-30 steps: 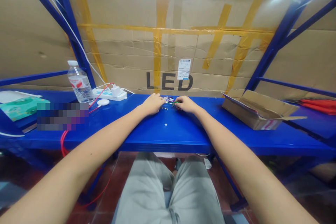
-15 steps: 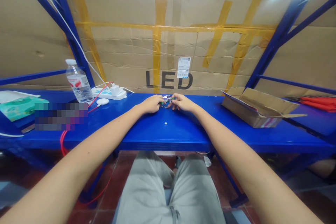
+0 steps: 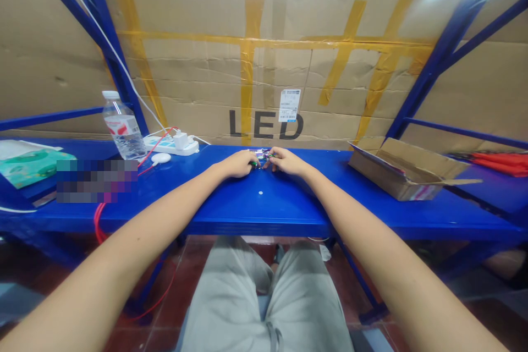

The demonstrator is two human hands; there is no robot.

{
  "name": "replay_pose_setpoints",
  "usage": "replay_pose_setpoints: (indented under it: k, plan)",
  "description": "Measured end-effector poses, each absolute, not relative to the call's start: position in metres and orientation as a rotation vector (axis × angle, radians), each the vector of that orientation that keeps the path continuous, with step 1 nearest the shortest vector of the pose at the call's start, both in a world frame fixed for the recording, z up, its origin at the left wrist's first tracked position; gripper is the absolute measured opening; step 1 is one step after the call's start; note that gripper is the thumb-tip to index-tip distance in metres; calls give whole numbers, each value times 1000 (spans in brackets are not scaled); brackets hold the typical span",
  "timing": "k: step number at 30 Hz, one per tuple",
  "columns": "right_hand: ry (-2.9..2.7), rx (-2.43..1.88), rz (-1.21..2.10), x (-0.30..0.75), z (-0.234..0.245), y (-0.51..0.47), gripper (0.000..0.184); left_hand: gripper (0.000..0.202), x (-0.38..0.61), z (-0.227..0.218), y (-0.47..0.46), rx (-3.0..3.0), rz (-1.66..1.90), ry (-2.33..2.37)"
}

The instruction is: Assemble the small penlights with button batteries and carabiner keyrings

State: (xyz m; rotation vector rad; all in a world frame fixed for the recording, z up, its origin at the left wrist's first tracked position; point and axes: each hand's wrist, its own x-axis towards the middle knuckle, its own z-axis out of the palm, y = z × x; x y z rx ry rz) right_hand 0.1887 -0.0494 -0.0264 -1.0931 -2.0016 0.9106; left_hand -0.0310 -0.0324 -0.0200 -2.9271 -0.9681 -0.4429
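At the far side of the blue table (image 3: 256, 209), my left hand (image 3: 238, 164) curls around the left end of several slim, shiny pen-like sticks (image 3: 259, 154). They lie crosswise between my hands, silver and purplish, with a bit of green by my left fingertips. My right hand (image 3: 285, 160) grips their right end with bent fingers. My fingers cover both ends, and the sticks are too small to make out exactly. A small white round spot (image 3: 260, 193) shows on the tabletop in front of my hands.
To the right stands an open cardboard box (image 3: 406, 170), with orange-red items (image 3: 501, 164) beyond it. On the left are a water bottle (image 3: 124, 132), a power strip (image 3: 175, 143), a white oval object (image 3: 160, 158), red cables (image 3: 99, 220) and a green packet (image 3: 37, 168). A cardboard sheet (image 3: 198, 82) rises behind.
My hands stay in nearly the same place. The pen-like sticks between them have shifted slightly and look more evenly lined up. The view has tilted a little.
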Motion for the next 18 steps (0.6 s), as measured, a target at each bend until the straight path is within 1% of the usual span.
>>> replay_pose_setpoints:
  k: [12,18]
  plan:
    - [-1998,-1084,922,188,-27,-49,4,38,-26,-20,-38,-2939,-453,-982]
    - [-2008,-1071,913,189,-28,-46,4,31,-24,-22,-37,-2973,-574,-1037]
